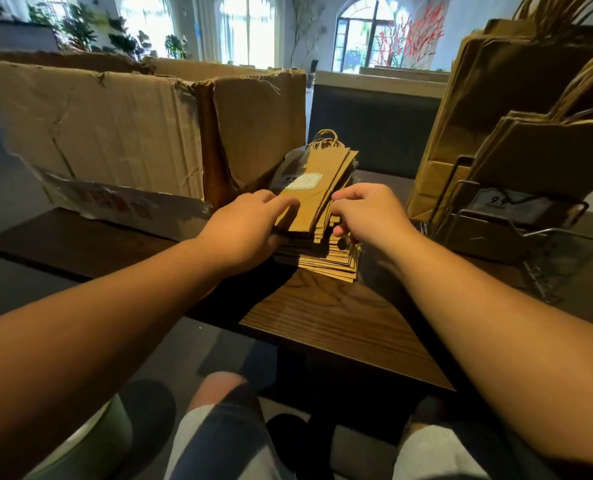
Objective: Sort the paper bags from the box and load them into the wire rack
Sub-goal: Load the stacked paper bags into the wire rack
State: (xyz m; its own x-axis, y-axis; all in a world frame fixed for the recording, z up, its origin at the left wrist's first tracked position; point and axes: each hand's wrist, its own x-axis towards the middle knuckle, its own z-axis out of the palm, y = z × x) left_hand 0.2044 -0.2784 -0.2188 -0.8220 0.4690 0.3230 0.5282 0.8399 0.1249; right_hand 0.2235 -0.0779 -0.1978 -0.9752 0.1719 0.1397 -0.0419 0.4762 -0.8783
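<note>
A stack of small flat brown paper bags (317, 188) with twine handles lies on the dark wooden table (340, 323), between the box and the rack. My left hand (250, 226) grips the stack's left edge, fingers on top and thumb below. My right hand (367, 209) pinches the right edges of the upper bags with curled fingers. The top bag carries a pale label. A torn cardboard box (115, 133) stands at the left. The wire rack (516, 216) at the right holds several larger brown bags (530, 116) upright.
A price tag reading 9.9 (502, 202) hangs on the rack's front. A dark bench back (374, 126) rises behind the table. My knees are below the table's near edge. Windows and plants fill the far room.
</note>
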